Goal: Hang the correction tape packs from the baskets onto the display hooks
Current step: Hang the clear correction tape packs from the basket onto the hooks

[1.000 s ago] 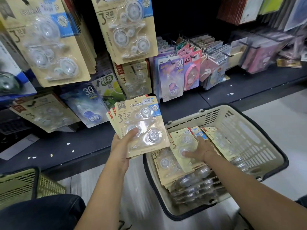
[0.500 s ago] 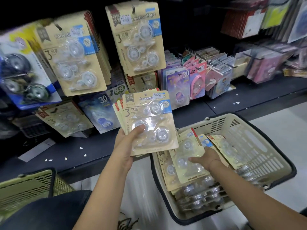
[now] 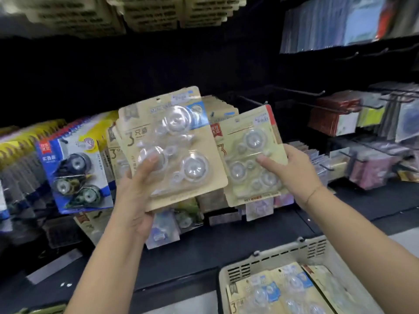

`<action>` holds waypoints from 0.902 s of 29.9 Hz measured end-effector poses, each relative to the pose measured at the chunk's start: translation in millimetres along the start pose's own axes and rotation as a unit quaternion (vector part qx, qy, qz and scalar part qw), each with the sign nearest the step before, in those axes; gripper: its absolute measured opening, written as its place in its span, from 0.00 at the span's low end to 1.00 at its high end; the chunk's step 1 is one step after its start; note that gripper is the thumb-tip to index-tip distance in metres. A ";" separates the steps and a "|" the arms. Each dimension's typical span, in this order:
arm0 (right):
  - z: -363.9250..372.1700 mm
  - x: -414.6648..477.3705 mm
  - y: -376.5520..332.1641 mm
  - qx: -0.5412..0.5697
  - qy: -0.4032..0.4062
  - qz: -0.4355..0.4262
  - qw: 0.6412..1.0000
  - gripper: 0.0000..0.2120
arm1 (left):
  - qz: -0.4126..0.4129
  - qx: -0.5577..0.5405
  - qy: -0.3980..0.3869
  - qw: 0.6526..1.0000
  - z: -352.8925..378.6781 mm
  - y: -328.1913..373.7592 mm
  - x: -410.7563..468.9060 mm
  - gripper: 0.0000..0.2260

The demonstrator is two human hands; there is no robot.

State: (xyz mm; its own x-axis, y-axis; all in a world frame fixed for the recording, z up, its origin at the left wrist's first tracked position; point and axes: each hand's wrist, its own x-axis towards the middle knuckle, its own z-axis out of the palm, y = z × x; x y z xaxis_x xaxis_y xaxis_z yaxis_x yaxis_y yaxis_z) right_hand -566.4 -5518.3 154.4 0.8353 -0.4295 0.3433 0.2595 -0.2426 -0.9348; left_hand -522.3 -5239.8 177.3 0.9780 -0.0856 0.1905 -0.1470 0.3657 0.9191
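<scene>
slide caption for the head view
Left hand and right hand each grip correction tape packs in front of display hooks.

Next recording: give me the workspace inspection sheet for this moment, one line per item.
Surface: dark shelf ledge below the hooks.
Job's things: stack of packs and single pack held up before the display; more packs lie in the cream basket.
Clutter: white scraps on the ledge.
Hands: left hand grips the stack; right hand holds the single pack.
Cables: nothing seen.
Surroundings: blue tape packs hanging left; bare hooks; blurred stationery right.
</scene>
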 end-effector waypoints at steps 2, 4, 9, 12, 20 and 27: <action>13.1 14.9 -6.7 0.005 -0.011 -0.010 1.000 0.06 | 0.021 -0.025 0.025 0.999 -3.9 6.1 13.3 0.39; 24.9 28.4 -6.9 0.012 -0.020 -0.009 1.000 0.06 | 0.027 -0.043 0.034 0.998 -6.5 6.9 25.4 0.27; 41.9 55.9 6.4 0.017 -0.026 -0.004 1.000 0.05 | 0.020 -0.050 0.035 0.998 -3.9 -6.5 46.5 0.11; 47.4 67.5 17.9 0.028 -0.017 0.008 0.999 0.07 | 0.025 -0.061 0.041 0.997 1.4 -16.9 58.0 0.28; 57.7 74.4 33.7 0.056 -0.032 0.025 0.998 0.05 | 0.037 -0.045 0.099 0.993 10.3 -18.8 61.5 0.53; 77.0 89.5 42.7 -0.082 -0.081 0.040 0.993 0.16 | 0.071 -0.034 0.111 0.991 26.5 -28.7 42.9 0.39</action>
State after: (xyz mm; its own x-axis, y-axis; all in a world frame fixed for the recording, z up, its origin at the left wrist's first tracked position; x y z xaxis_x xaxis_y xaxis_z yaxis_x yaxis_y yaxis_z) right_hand -443.2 -5500.1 138.2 0.9209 -0.3103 0.2359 0.1173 -0.3566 -0.9269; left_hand -480.1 -5278.5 168.2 0.9579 0.1747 0.2279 -0.2820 0.4214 0.8619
